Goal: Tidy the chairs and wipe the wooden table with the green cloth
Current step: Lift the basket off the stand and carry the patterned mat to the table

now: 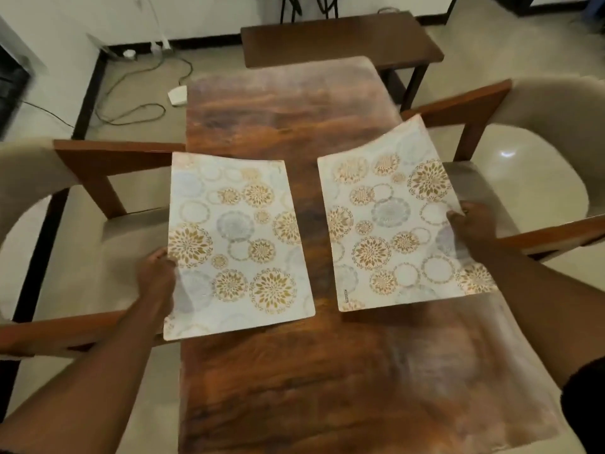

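The left hand [156, 273] pinches the outer edge of the left mat [237, 244], and the right hand [471, 226] grips the outer edge of the right mat [401, 221] the same way, fingers curled over the rim. Each mat is taken by its outside edge, probably so both can come off together and bare the wood for wiping. The right mat curls upward at its far corner, so it looks partly lifted; the left lies flatter, overhanging the near side edge. The wooden surface [294, 103] runs between two cream chairs, the left chair [82, 224] and the right chair [530, 152], both drawn close against it. No green cloth is in sight. A dark bench [337, 37] stands beyond the far end.
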Action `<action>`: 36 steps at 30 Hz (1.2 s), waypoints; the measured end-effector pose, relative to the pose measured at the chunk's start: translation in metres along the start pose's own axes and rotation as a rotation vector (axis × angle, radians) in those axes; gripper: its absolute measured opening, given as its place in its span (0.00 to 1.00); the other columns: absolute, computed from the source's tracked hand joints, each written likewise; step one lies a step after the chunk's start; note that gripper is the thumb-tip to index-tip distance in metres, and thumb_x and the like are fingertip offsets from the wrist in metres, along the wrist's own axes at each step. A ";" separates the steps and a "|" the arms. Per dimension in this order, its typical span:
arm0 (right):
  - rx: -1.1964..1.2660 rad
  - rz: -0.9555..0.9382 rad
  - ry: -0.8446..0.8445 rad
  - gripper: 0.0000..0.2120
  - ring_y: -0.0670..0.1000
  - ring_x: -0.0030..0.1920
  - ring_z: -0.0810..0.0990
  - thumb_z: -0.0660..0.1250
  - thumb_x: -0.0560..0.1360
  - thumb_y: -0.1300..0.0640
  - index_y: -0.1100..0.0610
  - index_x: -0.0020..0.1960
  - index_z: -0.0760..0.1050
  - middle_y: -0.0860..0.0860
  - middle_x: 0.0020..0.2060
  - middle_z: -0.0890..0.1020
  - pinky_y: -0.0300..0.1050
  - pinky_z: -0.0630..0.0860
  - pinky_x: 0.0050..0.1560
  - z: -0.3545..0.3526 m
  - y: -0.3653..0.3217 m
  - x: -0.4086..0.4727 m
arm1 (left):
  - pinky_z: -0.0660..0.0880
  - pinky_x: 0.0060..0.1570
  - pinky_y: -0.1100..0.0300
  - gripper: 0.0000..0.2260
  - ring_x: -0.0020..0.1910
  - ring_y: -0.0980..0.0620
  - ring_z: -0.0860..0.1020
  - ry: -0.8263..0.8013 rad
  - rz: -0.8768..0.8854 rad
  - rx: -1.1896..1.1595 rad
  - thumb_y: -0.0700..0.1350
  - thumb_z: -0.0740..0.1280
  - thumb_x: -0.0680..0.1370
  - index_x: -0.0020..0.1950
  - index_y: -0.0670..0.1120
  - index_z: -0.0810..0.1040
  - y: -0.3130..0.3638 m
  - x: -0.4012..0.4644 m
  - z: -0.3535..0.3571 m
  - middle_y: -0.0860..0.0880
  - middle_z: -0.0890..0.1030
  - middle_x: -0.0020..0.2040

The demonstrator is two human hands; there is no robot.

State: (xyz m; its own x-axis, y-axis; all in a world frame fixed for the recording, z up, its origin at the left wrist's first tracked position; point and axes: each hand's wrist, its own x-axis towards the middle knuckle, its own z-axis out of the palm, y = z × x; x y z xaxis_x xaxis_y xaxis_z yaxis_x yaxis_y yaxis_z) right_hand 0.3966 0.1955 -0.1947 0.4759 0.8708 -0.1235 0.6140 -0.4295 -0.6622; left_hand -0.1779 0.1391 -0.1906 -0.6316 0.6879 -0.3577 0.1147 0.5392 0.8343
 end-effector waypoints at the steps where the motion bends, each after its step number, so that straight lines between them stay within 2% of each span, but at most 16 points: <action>1: -0.015 0.008 -0.017 0.11 0.66 0.50 0.84 0.67 0.83 0.58 0.67 0.53 0.82 0.64 0.47 0.85 0.67 0.82 0.56 0.012 0.010 0.012 | 0.78 0.32 0.64 0.13 0.44 0.47 0.81 0.009 0.016 0.042 0.33 0.63 0.83 0.63 0.40 0.83 -0.007 0.015 0.011 0.43 0.84 0.56; 5: -0.077 -0.009 -0.069 0.23 0.67 0.51 0.85 0.66 0.77 0.44 0.64 0.53 0.82 0.64 0.48 0.86 0.68 0.82 0.56 0.045 0.046 0.060 | 0.82 0.51 0.49 0.16 0.52 0.46 0.83 0.067 0.103 0.127 0.34 0.65 0.80 0.64 0.46 0.84 -0.027 0.054 0.047 0.45 0.86 0.60; 7: -0.113 -0.025 -0.060 0.23 0.66 0.48 0.85 0.66 0.75 0.41 0.62 0.50 0.82 0.62 0.46 0.86 0.66 0.83 0.53 0.057 0.063 0.082 | 0.82 0.50 0.54 0.18 0.52 0.48 0.84 0.084 0.161 0.184 0.32 0.64 0.80 0.65 0.47 0.83 -0.040 0.060 0.061 0.47 0.86 0.58; 9: -0.111 -0.030 0.002 0.25 0.65 0.45 0.85 0.66 0.72 0.38 0.60 0.49 0.82 0.60 0.44 0.86 0.65 0.84 0.50 0.063 0.061 0.090 | 0.77 0.47 0.59 0.21 0.51 0.50 0.81 0.085 0.235 0.208 0.30 0.61 0.79 0.67 0.46 0.83 -0.049 0.058 0.072 0.49 0.84 0.56; 11: -0.114 -0.043 0.037 0.21 0.63 0.46 0.85 0.68 0.73 0.39 0.58 0.49 0.81 0.58 0.45 0.85 0.61 0.84 0.51 0.067 0.054 0.092 | 0.76 0.49 0.60 0.23 0.52 0.51 0.80 0.117 0.308 0.207 0.29 0.61 0.79 0.70 0.44 0.82 -0.052 0.055 0.081 0.51 0.82 0.55; 13: -0.109 -0.059 0.065 0.17 0.61 0.50 0.85 0.71 0.75 0.43 0.57 0.54 0.80 0.57 0.49 0.85 0.61 0.83 0.53 0.074 0.049 0.092 | 0.77 0.51 0.58 0.23 0.52 0.51 0.79 0.148 0.358 0.195 0.30 0.61 0.79 0.72 0.43 0.81 -0.057 0.058 0.085 0.54 0.81 0.54; 15: -0.093 -0.078 0.068 0.21 0.59 0.53 0.85 0.73 0.75 0.43 0.57 0.59 0.79 0.57 0.54 0.85 0.63 0.82 0.56 0.080 0.050 0.096 | 0.79 0.51 0.54 0.22 0.50 0.47 0.80 0.158 0.396 0.230 0.34 0.63 0.79 0.71 0.45 0.81 -0.063 0.069 0.087 0.53 0.81 0.52; 17: -0.089 -0.085 0.061 0.23 0.57 0.53 0.85 0.73 0.74 0.42 0.57 0.61 0.79 0.55 0.54 0.85 0.62 0.83 0.57 0.082 0.048 0.099 | 0.81 0.54 0.46 0.18 0.51 0.40 0.81 0.139 0.403 0.276 0.41 0.65 0.78 0.68 0.47 0.81 -0.067 0.078 0.089 0.42 0.81 0.55; 18: -0.102 -0.096 0.062 0.23 0.55 0.53 0.84 0.72 0.74 0.41 0.57 0.59 0.79 0.53 0.53 0.85 0.59 0.82 0.57 0.083 0.045 0.100 | 0.80 0.59 0.43 0.18 0.56 0.36 0.80 0.119 0.403 0.337 0.44 0.66 0.79 0.68 0.45 0.80 -0.068 0.082 0.091 0.37 0.79 0.59; 20: -0.176 -0.163 0.139 0.22 0.56 0.53 0.80 0.67 0.76 0.41 0.59 0.57 0.76 0.54 0.52 0.81 0.55 0.77 0.58 0.084 0.036 0.093 | 0.69 0.71 0.36 0.23 0.69 0.33 0.71 0.111 0.418 0.544 0.51 0.66 0.81 0.74 0.43 0.72 -0.069 0.086 0.095 0.34 0.71 0.70; 22: -0.179 -0.272 0.237 0.23 0.61 0.61 0.78 0.64 0.78 0.45 0.61 0.63 0.76 0.60 0.58 0.80 0.58 0.74 0.66 0.091 0.024 0.084 | 0.58 0.75 0.29 0.30 0.78 0.33 0.62 0.088 0.541 0.697 0.59 0.63 0.83 0.81 0.46 0.63 -0.059 0.078 0.103 0.37 0.63 0.79; 24: -0.173 -0.410 0.202 0.22 0.61 0.69 0.74 0.66 0.80 0.50 0.60 0.70 0.73 0.60 0.67 0.78 0.54 0.66 0.73 0.106 0.009 0.070 | 0.48 0.78 0.29 0.34 0.85 0.37 0.52 -0.036 0.688 0.755 0.64 0.59 0.84 0.86 0.51 0.55 -0.054 0.067 0.120 0.41 0.53 0.86; 26: -0.234 -0.540 0.091 0.24 0.59 0.75 0.69 0.66 0.84 0.49 0.58 0.76 0.70 0.59 0.74 0.73 0.52 0.61 0.74 0.127 -0.001 0.060 | 0.44 0.80 0.35 0.35 0.87 0.45 0.45 -0.116 0.778 0.811 0.69 0.53 0.83 0.87 0.57 0.50 -0.049 0.055 0.140 0.46 0.45 0.88; 29: -0.350 -0.564 -0.030 0.28 0.57 0.84 0.58 0.59 0.86 0.40 0.48 0.83 0.61 0.55 0.84 0.61 0.58 0.55 0.80 0.153 -0.004 0.050 | 0.43 0.81 0.36 0.37 0.87 0.46 0.43 -0.186 0.811 0.906 0.73 0.48 0.81 0.87 0.59 0.49 -0.050 0.054 0.157 0.47 0.45 0.88; 31: -0.396 -0.543 -0.069 0.28 0.56 0.86 0.52 0.54 0.87 0.37 0.43 0.84 0.57 0.53 0.86 0.56 0.60 0.50 0.81 0.162 0.000 0.047 | 0.42 0.81 0.35 0.37 0.87 0.47 0.41 -0.231 0.801 0.932 0.74 0.46 0.81 0.87 0.59 0.47 -0.052 0.057 0.158 0.47 0.44 0.88; 36: -0.428 -0.564 -0.075 0.28 0.55 0.86 0.50 0.50 0.87 0.35 0.42 0.84 0.57 0.53 0.86 0.55 0.59 0.48 0.82 0.167 0.006 0.052 | 0.42 0.82 0.36 0.38 0.86 0.49 0.41 -0.258 0.836 0.938 0.74 0.45 0.81 0.87 0.60 0.45 -0.052 0.061 0.156 0.48 0.44 0.88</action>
State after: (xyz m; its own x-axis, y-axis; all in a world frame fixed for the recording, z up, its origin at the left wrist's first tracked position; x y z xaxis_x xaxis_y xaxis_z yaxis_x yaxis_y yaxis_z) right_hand 0.3201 0.2780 -0.3283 -0.0224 0.9955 0.0922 0.9547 0.0487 -0.2936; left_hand -0.1027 0.2287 -0.3211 0.0473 0.9985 -0.0288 0.9627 -0.0379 0.2680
